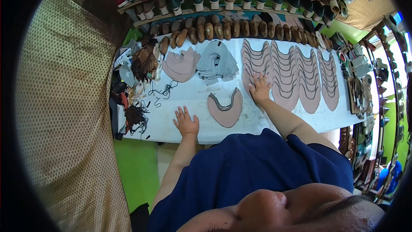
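My left hand rests with spread fingers near the front edge of the white-covered table, and nothing is in it. My right hand lies open on the leftmost row of overlapping pinkish shoe upper pieces, whose curved edges are trimmed in dark grey. Three similar rows stretch to the right of it. Between my hands sits a single U-shaped stack of upper pieces with a dark inner edge. Farther back are a fanned stack of grey cut pieces and a pile of pinkish pieces.
Wooden shoe lasts line the table's back, below shelves of heeled shoes. Brown scraps and black cords clutter the left end. A patterned curtain hangs at left; racks stand at right.
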{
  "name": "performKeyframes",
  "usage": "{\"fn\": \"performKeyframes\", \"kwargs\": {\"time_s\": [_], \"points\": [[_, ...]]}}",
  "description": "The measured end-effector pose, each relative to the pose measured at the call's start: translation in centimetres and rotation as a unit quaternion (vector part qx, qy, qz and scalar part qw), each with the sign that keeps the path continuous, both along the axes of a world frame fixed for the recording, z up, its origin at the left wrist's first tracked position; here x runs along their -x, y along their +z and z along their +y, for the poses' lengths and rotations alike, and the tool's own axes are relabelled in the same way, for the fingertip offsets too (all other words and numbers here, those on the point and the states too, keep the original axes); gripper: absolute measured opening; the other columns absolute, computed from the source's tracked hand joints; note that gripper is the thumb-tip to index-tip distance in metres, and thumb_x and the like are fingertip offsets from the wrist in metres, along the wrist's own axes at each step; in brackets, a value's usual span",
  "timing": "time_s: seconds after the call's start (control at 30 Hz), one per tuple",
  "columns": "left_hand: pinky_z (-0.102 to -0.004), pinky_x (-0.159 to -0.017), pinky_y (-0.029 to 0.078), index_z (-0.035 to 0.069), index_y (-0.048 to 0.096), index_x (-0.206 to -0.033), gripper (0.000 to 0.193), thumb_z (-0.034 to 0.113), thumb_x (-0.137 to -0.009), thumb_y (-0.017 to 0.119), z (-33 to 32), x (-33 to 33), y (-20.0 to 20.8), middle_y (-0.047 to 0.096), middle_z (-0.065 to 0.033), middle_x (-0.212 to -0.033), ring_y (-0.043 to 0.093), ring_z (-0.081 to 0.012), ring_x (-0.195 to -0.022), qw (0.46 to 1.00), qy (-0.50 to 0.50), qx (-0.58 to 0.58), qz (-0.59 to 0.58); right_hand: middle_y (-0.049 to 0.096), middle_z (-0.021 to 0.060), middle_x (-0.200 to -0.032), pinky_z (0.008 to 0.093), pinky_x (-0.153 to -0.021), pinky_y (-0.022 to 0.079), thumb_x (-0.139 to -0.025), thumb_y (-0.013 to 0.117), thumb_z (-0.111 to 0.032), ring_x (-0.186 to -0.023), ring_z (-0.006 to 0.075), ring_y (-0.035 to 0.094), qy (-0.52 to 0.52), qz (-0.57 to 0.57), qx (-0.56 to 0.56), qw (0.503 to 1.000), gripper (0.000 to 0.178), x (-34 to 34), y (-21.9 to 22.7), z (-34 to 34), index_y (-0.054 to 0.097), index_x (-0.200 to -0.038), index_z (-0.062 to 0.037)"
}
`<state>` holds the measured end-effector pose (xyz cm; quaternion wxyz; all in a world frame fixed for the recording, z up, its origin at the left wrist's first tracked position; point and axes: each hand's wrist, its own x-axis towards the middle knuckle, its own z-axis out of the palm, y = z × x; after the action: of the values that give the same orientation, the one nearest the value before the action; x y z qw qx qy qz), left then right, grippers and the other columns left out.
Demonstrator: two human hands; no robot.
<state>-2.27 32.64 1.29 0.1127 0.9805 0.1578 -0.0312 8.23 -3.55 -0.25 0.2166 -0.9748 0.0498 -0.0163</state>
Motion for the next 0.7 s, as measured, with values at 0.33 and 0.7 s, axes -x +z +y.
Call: {"fn": "performKeyframes", "kwargs": {"time_s": [0.33,0.7], "points": [[-0.0571,-0.119,0.010,0.015,0.033,-0.154,0.072,0.039,-0.090,0.055,0.2,-0.1,-0.1,0.021,-0.0117,-0.164,0.016,-0.0319,-0.152,1.000,-0.004,-0.009,-0.006,0.050,0.0137,-0.143,0.0515,-0.112,0.034,-0.084,0.068,-0.032,-0.137,0.0307,0.043,0.563,-0.074,-0.008,0.823,0.060,7.2,-0.1,4.2,0.051,-0.138,-0.0108],[-0.0575,-0.119,0.010,0.015,0.033,-0.154,0.073,0.040,-0.090,0.055,0.3,0.1,-0.6,0.021,-0.0125,-0.164,0.016,-0.0321,-0.152,1.000,-0.001,-0.004,-0.002,0.071,0.0083,-0.085,0.0410,-0.077,0.055,-0.078,0.068,-0.021,-0.083,0.0281,0.070,0.354,0.035,-0.215,0.909,0.020,6.9,0.9,5.7,0.070,-0.094,-0.0095]]}}
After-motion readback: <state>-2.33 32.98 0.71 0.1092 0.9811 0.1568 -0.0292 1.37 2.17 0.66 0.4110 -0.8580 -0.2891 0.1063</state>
